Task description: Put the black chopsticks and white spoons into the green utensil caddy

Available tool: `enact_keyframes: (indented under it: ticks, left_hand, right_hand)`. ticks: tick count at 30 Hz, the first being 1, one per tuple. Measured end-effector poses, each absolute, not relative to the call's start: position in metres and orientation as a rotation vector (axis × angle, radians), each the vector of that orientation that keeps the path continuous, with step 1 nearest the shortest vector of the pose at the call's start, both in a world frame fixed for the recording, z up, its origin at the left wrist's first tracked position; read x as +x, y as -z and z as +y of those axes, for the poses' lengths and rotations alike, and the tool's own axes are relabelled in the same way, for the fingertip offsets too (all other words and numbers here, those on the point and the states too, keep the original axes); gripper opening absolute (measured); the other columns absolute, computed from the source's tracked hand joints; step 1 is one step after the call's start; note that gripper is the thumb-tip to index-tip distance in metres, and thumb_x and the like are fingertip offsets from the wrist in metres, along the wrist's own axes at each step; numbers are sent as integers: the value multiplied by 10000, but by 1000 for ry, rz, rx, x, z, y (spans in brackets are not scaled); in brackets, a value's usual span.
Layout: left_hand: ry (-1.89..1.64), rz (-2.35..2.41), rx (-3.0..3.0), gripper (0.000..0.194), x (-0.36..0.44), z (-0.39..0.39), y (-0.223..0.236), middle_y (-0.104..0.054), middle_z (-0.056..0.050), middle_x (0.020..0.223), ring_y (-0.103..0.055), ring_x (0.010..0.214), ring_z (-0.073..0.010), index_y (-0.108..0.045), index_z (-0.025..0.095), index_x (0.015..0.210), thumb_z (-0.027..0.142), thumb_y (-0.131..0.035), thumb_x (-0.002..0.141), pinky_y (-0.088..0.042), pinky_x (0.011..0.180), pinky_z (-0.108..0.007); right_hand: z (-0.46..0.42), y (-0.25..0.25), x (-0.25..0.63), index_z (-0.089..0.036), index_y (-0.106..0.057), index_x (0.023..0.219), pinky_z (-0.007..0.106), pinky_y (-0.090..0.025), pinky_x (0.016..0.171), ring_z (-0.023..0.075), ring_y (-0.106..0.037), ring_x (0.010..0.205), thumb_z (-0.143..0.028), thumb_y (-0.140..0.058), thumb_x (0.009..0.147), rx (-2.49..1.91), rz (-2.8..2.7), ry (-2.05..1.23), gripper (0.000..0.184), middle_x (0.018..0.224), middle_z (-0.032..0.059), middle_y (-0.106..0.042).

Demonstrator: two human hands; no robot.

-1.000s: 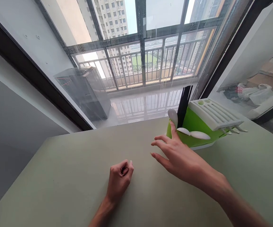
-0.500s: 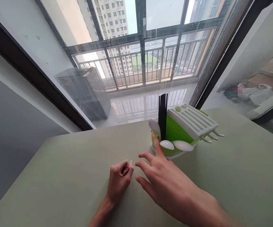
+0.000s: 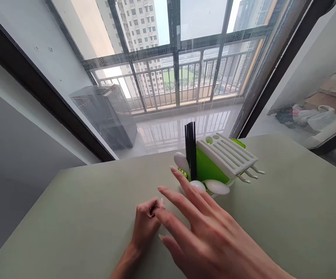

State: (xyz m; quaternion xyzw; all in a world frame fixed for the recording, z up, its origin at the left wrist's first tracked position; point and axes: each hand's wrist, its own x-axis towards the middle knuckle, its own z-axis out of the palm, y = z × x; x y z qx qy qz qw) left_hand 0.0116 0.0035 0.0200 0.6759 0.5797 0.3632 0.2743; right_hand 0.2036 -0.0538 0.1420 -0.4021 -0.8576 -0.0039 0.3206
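A green and white utensil holder point(image 3: 213, 164) stands on the table in the head view. Black chopsticks point(image 3: 190, 151) rise from its left side, and white spoons point(image 3: 217, 187) lean out at its front. My right hand point(image 3: 205, 228) is raised in front of the holder with its fingers spread. It holds nothing and hides part of the holder's base; whether it touches the holder I cannot tell. To its left, my left hand point(image 3: 146, 221) rests on the table as a loose fist, with no object showing in its hollow. My right fingers partly overlap it in the picture.
The pale green table point(image 3: 98, 205) spans the foreground, its far edge by a glass window. Metal hooks point(image 3: 251, 174) stick out from the holder's right side. Beyond the glass stand a grey cabinet point(image 3: 106, 116) and a railing; cardboard and bags point(image 3: 316, 114) lie at far right.
The utensil holder has shifted left and a little nearer. My right hand's index finger has come off its left side, and the hand is now closer to the camera. My left fist has stayed put.
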Motion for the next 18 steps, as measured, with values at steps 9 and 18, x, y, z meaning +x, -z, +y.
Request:
enact_keyframes:
  ticks: [9,18]
  left_hand:
    - [-850,1545,1818,473,8,4,-13,-191,52,636,-202,582,-106,-190,232,644,424,-507,938,-211,544,-267]
    - [-835,1562,1842,461,8,5,-16,-186,54,642,-199,583,-105,-192,230,649,419,-488,948,-210,549,-262]
  right_hand:
    - [-13,-149,282,-220,-612,1375,613,-418,1170,383,-342,1536,-454,-482,1048,-1588,-1810,141,423,1560,138,-522]
    - [9,-137,308,-193,-563,1481,548,-425,1176,346,-506,1436,-616,-322,1057,-1820,-1677,-121,646,1565,120,-538]
